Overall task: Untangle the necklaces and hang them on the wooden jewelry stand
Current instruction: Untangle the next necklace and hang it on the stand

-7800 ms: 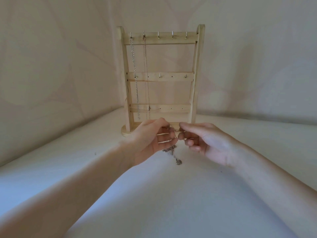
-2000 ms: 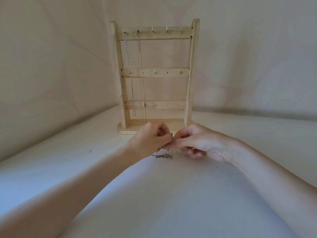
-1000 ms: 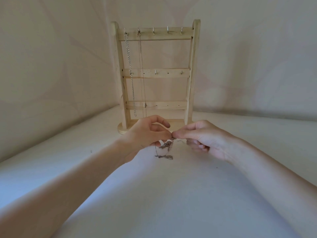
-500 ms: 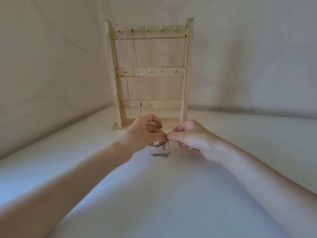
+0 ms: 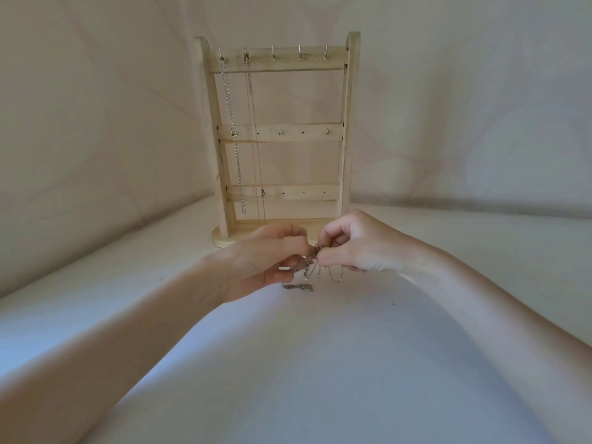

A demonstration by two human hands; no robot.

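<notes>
A wooden jewelry stand (image 5: 347, 123) stands upright at the back of the white surface. A thick silver chain (image 5: 233, 136) hangs from its top left hook. A thin necklace (image 5: 254, 139) hangs from the second hook. In front of the stand's base, my left hand (image 5: 266, 261) and my right hand (image 5: 355, 243) pinch a tangled clump of necklaces (image 5: 312, 262) between their fingertips. Thin loops and a small pendant (image 5: 299, 287) dangle from the clump down to the surface.
The stand's top bar has three bare hooks (image 5: 300, 54) on its right side, and the middle bar carries a few small hooks. A pale cloth backdrop (image 5: 480, 107) rises behind the white surface (image 5: 320, 379).
My hands stay together on the tangle in front of the stand. My fingers have shifted their pinch, and the right hand has risen slightly; a thin loop now hangs under it.
</notes>
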